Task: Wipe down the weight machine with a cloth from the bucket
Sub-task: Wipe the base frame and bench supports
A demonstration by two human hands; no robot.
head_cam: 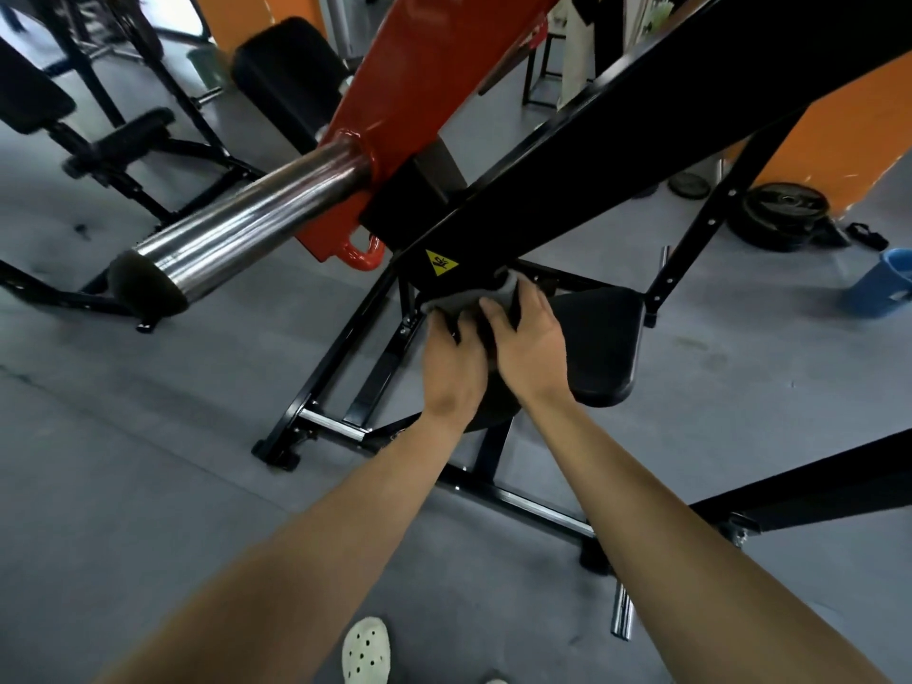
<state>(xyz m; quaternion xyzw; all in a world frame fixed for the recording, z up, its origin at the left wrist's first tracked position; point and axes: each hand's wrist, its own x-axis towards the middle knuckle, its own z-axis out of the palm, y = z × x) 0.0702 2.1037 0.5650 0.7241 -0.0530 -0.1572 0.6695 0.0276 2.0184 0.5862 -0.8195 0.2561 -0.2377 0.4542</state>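
Note:
The weight machine has a black sloping beam (617, 155), a red lever arm (434, 76) and a chrome sleeve (247, 234). A grey cloth (474, 294) is bunched against the beam's lower end, just under a yellow warning sticker (440, 262). My left hand (456, 360) and my right hand (528, 343) lie side by side on the cloth, fingers curled over it and pressing it to the metal. Most of the cloth is hidden under my fingers. The blue bucket (886, 283) stands on the floor at the far right.
A black seat pad (602, 348) sits right of my hands, with the machine's base frame (340, 367) spreading below. Black weight plates (782, 214) lie on the floor near the bucket. Another black bench (133, 140) stands at the left. My white shoe (366, 651) shows at the bottom.

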